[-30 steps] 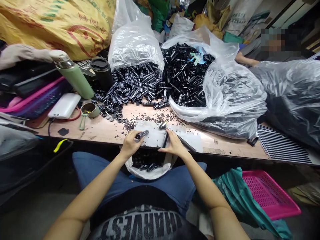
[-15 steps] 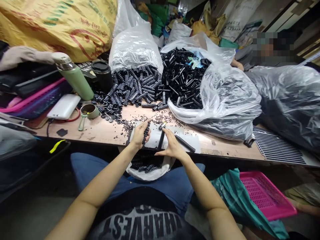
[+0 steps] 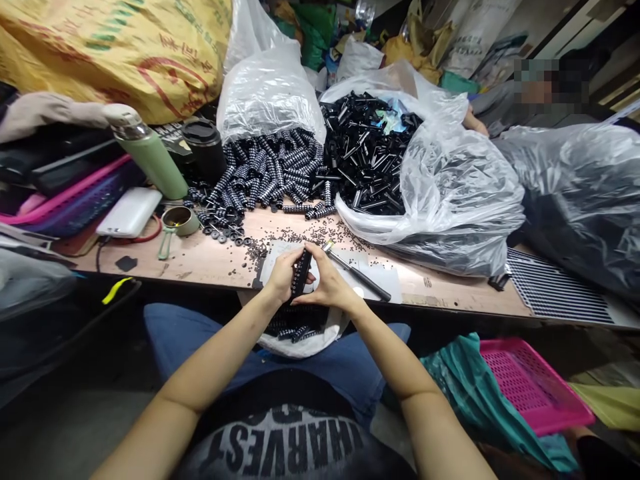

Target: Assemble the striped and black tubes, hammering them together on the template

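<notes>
My left hand [image 3: 281,275] is closed around a ridged black piece with pale dots, mostly hidden by the fingers. Against it lies a smooth, narrow black plastic part [image 3: 301,273], tilted upright between both hands. My right hand [image 3: 327,277] presses this part from the other side, thumb low and fingertips at its top. Just right of the hands, a tool with a black handle [image 3: 367,280] and a metal front end rests on a pale sheet [image 3: 393,275]. Below the hands, a white bag [image 3: 327,343] on the lap holds several dotted black cylinders [image 3: 295,332].
Dotted black cylinders [image 3: 275,167] are heaped at the back, beside a clear bag [image 3: 460,200] of glossy black parts [image 3: 367,153]. Tiny dark bits [image 3: 320,233] litter the table. A green bottle [image 3: 153,157], cup [image 3: 180,221] and power bank [image 3: 130,212] stand left. Another person's arm [image 3: 475,123] shows at back right.
My right hand has moved left with the smooth black part and joined it to the ridged piece in my left hand. The black-handled tool stays on the sheet.
</notes>
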Action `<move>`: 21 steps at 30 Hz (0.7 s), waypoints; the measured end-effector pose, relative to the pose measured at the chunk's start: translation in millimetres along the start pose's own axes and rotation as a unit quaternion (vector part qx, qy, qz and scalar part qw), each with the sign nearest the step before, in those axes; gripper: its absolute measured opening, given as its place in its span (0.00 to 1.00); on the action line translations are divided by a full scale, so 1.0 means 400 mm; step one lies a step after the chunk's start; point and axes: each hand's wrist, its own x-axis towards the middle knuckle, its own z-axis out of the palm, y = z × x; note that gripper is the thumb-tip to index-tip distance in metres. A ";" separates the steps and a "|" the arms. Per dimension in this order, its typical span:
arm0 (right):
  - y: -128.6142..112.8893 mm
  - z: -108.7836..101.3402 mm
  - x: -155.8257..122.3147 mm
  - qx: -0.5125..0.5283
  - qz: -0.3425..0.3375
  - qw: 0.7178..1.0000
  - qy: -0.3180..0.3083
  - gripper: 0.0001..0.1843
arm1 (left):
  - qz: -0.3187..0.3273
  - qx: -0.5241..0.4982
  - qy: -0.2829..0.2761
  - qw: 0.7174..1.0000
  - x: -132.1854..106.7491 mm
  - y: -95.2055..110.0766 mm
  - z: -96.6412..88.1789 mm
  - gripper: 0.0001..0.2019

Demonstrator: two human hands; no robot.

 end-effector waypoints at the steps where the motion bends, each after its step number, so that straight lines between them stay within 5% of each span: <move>1: 0.001 0.001 -0.003 0.004 0.001 1.000 -0.001 0.67 | -0.011 0.001 -0.002 1.000 0.000 0.000 0.000 0.16; 9: 0.014 0.034 -0.019 0.010 0.059 0.998 0.013 0.61 | -0.051 0.038 -0.011 0.998 0.016 -0.014 -0.009 0.14; 12: 0.028 0.067 -0.022 -0.001 0.087 0.996 0.026 0.61 | 0.045 0.137 -0.023 0.989 0.029 -0.044 -0.025 0.16; 14: 0.044 0.092 -0.026 -0.020 0.115 0.991 0.060 0.57 | 0.187 0.283 -0.020 0.941 0.039 -0.075 -0.040 0.19; 16: 0.065 0.108 -0.036 -0.044 0.135 0.987 0.082 0.51 | 0.306 0.438 -0.022 0.845 0.053 -0.109 -0.060 0.23; 18: 0.092 0.103 -0.053 -0.081 0.148 0.982 0.079 0.46 | 0.360 0.546 -0.045 0.755 0.070 -0.133 -0.085 0.22; 21: 0.132 0.046 -0.090 -0.200 0.232 0.947 0.101 0.33 | 0.394 0.634 -0.091 0.659 0.089 -0.142 -0.124 0.20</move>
